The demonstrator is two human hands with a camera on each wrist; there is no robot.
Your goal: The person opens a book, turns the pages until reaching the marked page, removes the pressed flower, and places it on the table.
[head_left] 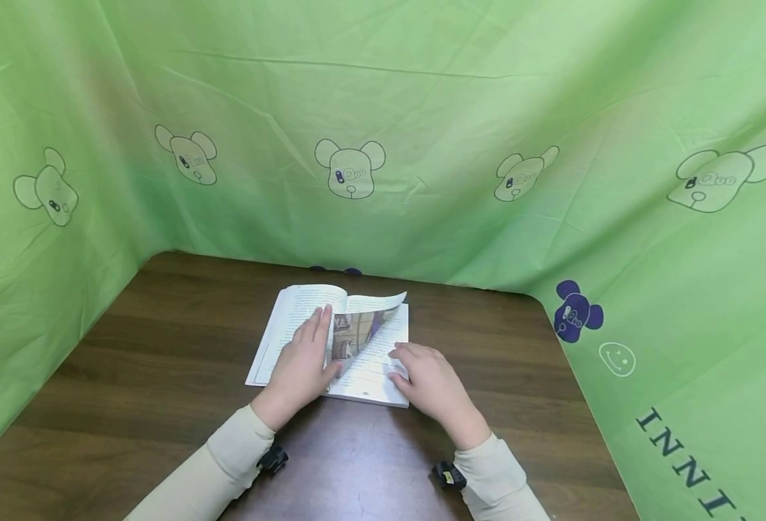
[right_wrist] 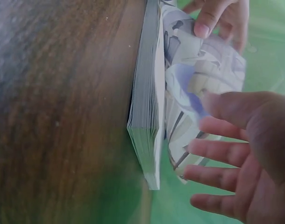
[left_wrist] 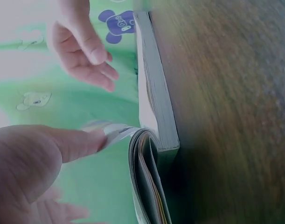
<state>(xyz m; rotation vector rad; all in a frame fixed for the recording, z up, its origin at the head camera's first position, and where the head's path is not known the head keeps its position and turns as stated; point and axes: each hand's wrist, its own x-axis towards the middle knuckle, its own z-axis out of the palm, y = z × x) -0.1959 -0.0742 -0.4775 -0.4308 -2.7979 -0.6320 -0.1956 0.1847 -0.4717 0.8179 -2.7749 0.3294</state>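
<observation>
An open book (head_left: 305, 325) with printed text lies near the table's far side. One of its pages (head_left: 355, 333), with a coloured picture on one side, stands lifted and curved over the right half. My left hand (head_left: 301, 362) is over the left half, fingers extended. In the left wrist view, the straight left thumb (left_wrist: 84, 143) touches the lifted page near its lower edge, well apart from the other fingers. Beside the book's right edge is my right hand (head_left: 431, 380), fingers spread and gripping nothing. In the right wrist view, its fingertips (right_wrist: 198, 147) are close to the pictured side; contact is unclear.
The brown wooden table (head_left: 161, 347) extends around the book. A green curtain (head_left: 422, 94) printed with bear heads encloses the far side and both sides. Dark devices are strapped at the left wrist (head_left: 272, 459) and the right wrist (head_left: 449, 475).
</observation>
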